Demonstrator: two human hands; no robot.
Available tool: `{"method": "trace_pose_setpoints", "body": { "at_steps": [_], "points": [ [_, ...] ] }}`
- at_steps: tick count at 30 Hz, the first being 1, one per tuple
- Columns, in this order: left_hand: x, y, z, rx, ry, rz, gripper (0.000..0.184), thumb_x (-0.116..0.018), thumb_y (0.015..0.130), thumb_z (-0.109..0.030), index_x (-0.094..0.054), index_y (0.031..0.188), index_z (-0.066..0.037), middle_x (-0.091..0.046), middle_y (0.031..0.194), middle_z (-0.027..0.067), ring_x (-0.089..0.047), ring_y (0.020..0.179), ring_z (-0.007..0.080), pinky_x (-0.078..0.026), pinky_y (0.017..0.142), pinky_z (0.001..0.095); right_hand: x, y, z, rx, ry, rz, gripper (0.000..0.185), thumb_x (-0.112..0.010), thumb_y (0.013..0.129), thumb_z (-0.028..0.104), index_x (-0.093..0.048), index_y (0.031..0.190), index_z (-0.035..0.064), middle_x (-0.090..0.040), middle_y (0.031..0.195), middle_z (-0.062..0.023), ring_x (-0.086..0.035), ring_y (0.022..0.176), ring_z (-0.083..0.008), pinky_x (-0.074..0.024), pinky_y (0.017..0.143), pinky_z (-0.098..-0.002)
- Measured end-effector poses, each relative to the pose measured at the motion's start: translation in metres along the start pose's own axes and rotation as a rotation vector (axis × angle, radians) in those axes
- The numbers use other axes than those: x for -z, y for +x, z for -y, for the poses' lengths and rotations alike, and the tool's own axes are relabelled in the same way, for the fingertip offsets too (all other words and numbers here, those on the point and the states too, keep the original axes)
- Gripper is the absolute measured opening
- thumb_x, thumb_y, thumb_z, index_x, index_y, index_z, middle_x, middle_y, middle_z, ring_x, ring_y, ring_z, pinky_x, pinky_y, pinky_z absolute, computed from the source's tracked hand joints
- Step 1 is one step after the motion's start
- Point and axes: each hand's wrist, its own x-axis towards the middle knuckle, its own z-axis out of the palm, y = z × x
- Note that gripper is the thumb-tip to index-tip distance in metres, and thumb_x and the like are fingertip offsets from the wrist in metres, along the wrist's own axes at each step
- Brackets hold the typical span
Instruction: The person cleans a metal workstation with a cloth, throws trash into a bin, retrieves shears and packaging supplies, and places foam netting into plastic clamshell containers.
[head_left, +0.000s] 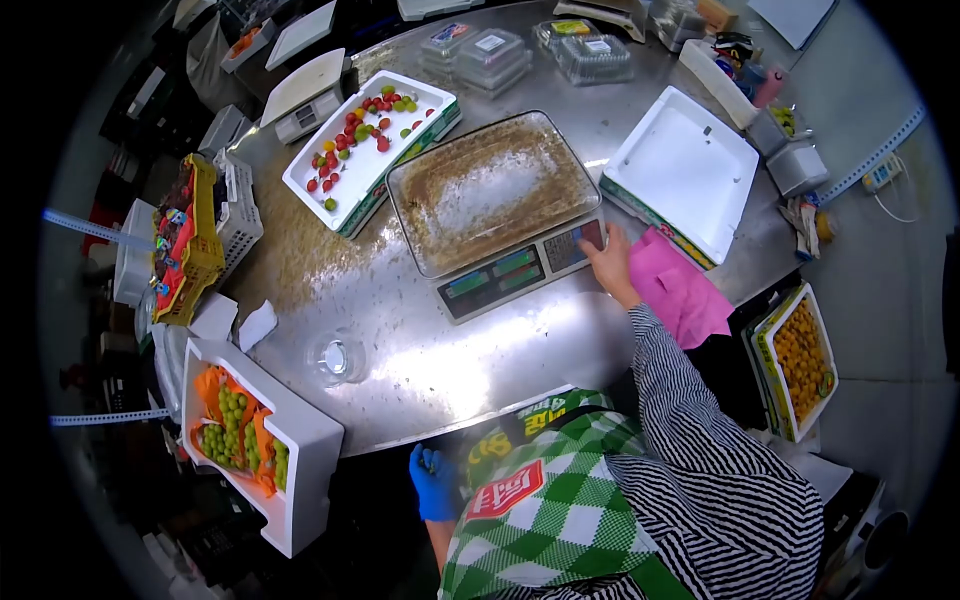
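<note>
My bare right hand [612, 262] is at the right front corner of a weighing scale [490, 287], its fingers apart at the keypad [568, 249]. The scale's metal pan [490, 185] is stained brown with nothing on it, and its green display is lit. A pink cloth [678, 290] lies beside my right wrist. My left hand [430, 485], in a blue glove, hangs low by the table's front edge near my green checked apron [570, 490]. Its fingers are curled around something small and greenish that I cannot make out.
A white foam box [440, 97] of red and green cherry tomatoes stands left of the scale; a bare foam box [685, 165] stands right. Clear clamshells [495, 58] sit behind. Grapes [235, 425] fill a box at front left, yellow fruit [800, 355] one at right. A clear cup [336, 358] stands left.
</note>
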Motion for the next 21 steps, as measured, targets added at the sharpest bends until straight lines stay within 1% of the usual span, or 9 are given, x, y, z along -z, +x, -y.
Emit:
{"method": "trace_pose_setpoints", "body": {
  "at_steps": [2, 4, 7, 9, 12, 14, 17, 20, 21],
  "points": [
    [-0.003, -0.001, 0.004, 0.009, 0.001, -0.027, 0.046, -0.043, 0.095, -0.031, -0.031, 0.053, -0.016, -0.025, 0.047, 0.0, -0.021, 0.038, 0.0119, -0.018, 0.038, 0.0273, 0.002, 0.002, -0.004, 0.06, -0.041, -0.026, 0.062, -0.073, 0.073, 0.032, -0.051, 0.12, -0.0034, -0.053, 0.119, -0.0204, -0.048, 0.11, -0.0371, -0.0371, 0.096, -0.0424],
    [-0.01, -0.003, 0.006, 0.006, -0.002, -0.069, 0.048, -0.044, 0.094, -0.031, -0.029, 0.05, -0.017, -0.021, 0.045, 0.0005, -0.021, 0.038, 0.0131, -0.017, 0.038, 0.03, 0.008, 0.004, -0.003, -0.016, 0.096, 0.017, 0.058, -0.072, 0.074, 0.031, -0.054, 0.118, -0.003, -0.055, 0.117, -0.0196, -0.051, 0.109, -0.0348, -0.0385, 0.096, -0.0403],
    [-0.023, -0.011, 0.011, -0.078, -0.137, -0.226, 0.048, -0.045, 0.093, -0.032, -0.029, 0.05, -0.017, -0.023, 0.044, 0.0009, -0.021, 0.038, 0.0135, -0.017, 0.038, 0.03, 0.01, 0.007, -0.005, -0.096, 0.259, 0.038, 0.052, -0.071, 0.075, 0.028, -0.057, 0.115, -0.0019, -0.058, 0.115, -0.0182, -0.054, 0.109, -0.0313, -0.0399, 0.095, -0.0372],
    [-0.008, -0.013, 0.01, -0.067, -0.113, -0.156, 0.048, -0.045, 0.093, -0.032, -0.03, 0.05, -0.017, -0.024, 0.044, 0.0012, -0.021, 0.037, 0.0138, -0.017, 0.038, 0.0298, 0.011, 0.008, -0.006, -0.188, 0.368, 0.063, 0.046, -0.069, 0.076, 0.024, -0.06, 0.114, -0.0003, -0.06, 0.116, -0.0168, -0.054, 0.111, -0.029, -0.0397, 0.095, -0.0359],
    [0.013, -0.015, 0.014, -0.075, -0.11, -0.104, 0.048, -0.044, 0.093, -0.033, -0.031, 0.049, -0.017, -0.026, 0.044, 0.0019, -0.021, 0.036, 0.0144, -0.017, 0.037, 0.0294, 0.001, 0.014, -0.024, -0.225, 0.419, 0.066, 0.045, -0.069, 0.076, 0.024, -0.06, 0.113, -0.0007, -0.06, 0.115, -0.0165, -0.054, 0.111, -0.0286, -0.0396, 0.095, -0.0355],
    [0.022, -0.019, 0.018, -0.097, -0.108, -0.071, 0.048, -0.044, 0.093, -0.033, -0.03, 0.049, -0.017, -0.025, 0.044, 0.0018, -0.022, 0.038, 0.0143, -0.017, 0.038, 0.0293, 0.004, 0.013, -0.019, -0.199, 0.377, 0.063, 0.044, -0.068, 0.076, 0.024, -0.061, 0.112, -0.0013, -0.061, 0.113, -0.017, -0.055, 0.109, -0.0288, -0.0403, 0.094, -0.0355],
    [0.023, -0.03, 0.032, -0.168, -0.1, -0.191, 0.048, -0.043, 0.094, -0.031, -0.031, 0.051, -0.016, -0.026, 0.046, -0.0005, -0.019, 0.038, 0.0113, -0.017, 0.038, 0.0267, 0.004, 0.016, -0.024, -0.168, 0.383, 0.058, 0.044, -0.068, 0.075, 0.024, -0.062, 0.11, -0.0015, -0.061, 0.111, -0.0173, -0.057, 0.105, -0.0299, -0.0415, 0.092, -0.036],
    [0.019, -0.036, 0.04, -0.168, -0.187, -0.246, 0.048, -0.043, 0.094, -0.032, -0.031, 0.05, -0.016, -0.025, 0.045, -0.0007, -0.018, 0.037, 0.0116, -0.016, 0.037, 0.0273, 0.009, 0.016, -0.022, -0.143, 0.257, 0.097, 0.045, -0.069, 0.075, 0.024, -0.061, 0.111, -0.0013, -0.06, 0.111, -0.0174, -0.055, 0.106, -0.0306, -0.0408, 0.093, -0.0361],
    [0.021, -0.035, 0.042, -0.162, -0.196, -0.256, 0.048, -0.042, 0.094, -0.033, -0.031, 0.05, -0.016, -0.025, 0.045, -0.0007, -0.018, 0.037, 0.0116, -0.016, 0.037, 0.0273, 0.012, 0.015, -0.021, -0.105, 0.219, 0.039, 0.044, -0.068, 0.075, 0.022, -0.061, 0.111, -0.0012, -0.06, 0.11, -0.0171, -0.055, 0.106, -0.0309, -0.0405, 0.093, -0.0364]
  ]
}}
